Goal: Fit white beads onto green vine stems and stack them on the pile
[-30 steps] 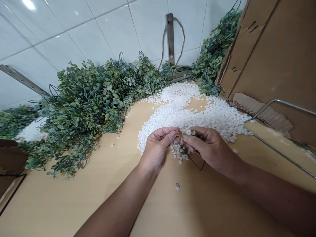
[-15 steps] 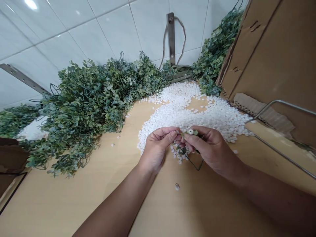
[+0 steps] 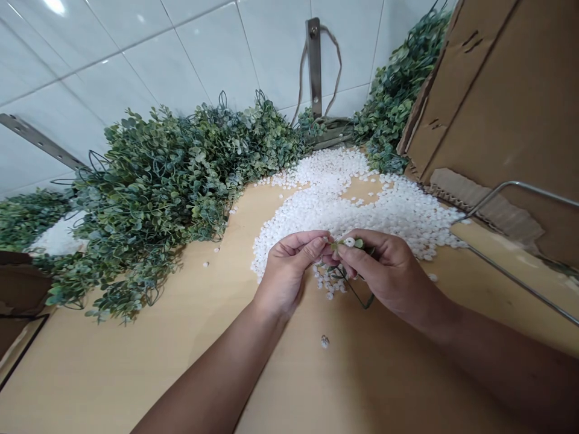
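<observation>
Leafy sprig [image 3: 359,243] was between the 2 hands, gripped by the right hand [image 3: 384,259], thumb and fingers closed on it, with 1 white bead [image 3: 349,242] showing by the thumb. Left hand [image 3: 289,259] had its fingertips bunched close right beside it, but I couldn't tell what they held. Loose white beads [image 3: 316,208] were heaped just beyond both hands, greenery [image 3: 167,175] sat past the left, and the cardboard [image 3: 511,102] past the right had short dark marks.

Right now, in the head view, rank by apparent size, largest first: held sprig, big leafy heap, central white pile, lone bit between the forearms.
Leafy heap
White pile
Sprig, partly hidden
Lone bit
</observation>
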Demonstrator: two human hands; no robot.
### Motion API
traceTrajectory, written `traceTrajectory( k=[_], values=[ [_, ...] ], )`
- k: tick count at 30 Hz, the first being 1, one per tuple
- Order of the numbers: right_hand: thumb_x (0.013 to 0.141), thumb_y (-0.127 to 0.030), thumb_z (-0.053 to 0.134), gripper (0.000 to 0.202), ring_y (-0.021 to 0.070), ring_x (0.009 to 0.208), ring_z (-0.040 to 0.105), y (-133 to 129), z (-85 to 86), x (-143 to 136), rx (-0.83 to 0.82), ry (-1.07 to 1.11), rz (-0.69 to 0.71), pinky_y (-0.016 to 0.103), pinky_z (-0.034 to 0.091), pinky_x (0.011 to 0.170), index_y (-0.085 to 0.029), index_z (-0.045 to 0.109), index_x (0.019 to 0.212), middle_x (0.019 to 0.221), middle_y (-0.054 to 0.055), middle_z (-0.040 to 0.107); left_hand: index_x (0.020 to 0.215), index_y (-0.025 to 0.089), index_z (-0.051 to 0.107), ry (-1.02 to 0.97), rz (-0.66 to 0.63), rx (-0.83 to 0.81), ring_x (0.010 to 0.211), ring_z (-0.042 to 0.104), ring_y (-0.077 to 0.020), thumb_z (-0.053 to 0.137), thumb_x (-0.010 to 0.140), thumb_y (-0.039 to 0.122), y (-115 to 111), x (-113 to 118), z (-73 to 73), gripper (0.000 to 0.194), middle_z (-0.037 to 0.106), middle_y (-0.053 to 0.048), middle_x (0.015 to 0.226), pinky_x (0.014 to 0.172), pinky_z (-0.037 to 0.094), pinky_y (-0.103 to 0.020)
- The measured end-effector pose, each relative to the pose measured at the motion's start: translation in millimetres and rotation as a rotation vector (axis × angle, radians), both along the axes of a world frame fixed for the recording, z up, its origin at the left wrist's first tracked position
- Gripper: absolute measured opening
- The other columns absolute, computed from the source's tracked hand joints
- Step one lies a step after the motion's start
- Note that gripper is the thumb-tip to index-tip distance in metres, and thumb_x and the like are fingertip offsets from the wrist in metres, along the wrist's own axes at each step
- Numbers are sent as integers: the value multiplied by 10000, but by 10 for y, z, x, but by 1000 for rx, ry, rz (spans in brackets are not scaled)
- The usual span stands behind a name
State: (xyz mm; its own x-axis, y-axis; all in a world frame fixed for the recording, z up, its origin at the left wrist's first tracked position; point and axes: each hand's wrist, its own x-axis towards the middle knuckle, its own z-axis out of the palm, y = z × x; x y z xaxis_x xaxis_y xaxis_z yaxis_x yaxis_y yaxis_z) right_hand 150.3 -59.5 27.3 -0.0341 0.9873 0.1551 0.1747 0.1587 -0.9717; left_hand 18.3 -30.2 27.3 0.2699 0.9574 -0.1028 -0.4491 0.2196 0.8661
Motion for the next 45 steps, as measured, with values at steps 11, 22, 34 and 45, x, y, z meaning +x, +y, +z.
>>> traceTrajectory(
  k=[11, 22, 34, 45],
  values=[
    [806, -268, 463, 216, 89, 520, 387, -18, -11, 1, 41, -74, 9, 221, 331, 493, -181, 461, 608, 522, -40, 399, 660, 156, 722, 10, 1, -14, 518, 577, -73, 805, 528, 224, -8, 18, -7, 171, 660, 9, 546, 605, 479, -207],
    [808, -269, 464, 227, 100, 538, 442, -27, 9, 1, 65, -113, -6, 225, 354, 502, -177, 470, 601, 530, -18, 460, 658, 169, 719, -22, -15, -23, 532, 577, -74, 809, 524, 233, 3, 26, -49, 173, 667, 8, 562, 612, 473, -207],
    [802, -265, 460, 221, 88, 502, 381, -15, 11, 1, 64, -95, -8, 227, 324, 478, -169, 467, 604, 516, -36, 409, 648, 178, 718, -15, -35, -13, 542, 580, -77, 826, 490, 234, 34, 29, -83, 200, 657, 9, 545, 608, 474, -199],
    [812, -296, 517, 165, 88, 505, 398, 11, 48, 33, 84, -49, 30, 207, 331, 463, -172, 525, 703, 544, -37, 437, 717, 199, 724, 105, 127, 165, 647, 614, -103, 793, 549, 260, 48, -14, 18, 192, 699, -5, 696, 672, 492, -223]
  ],
)
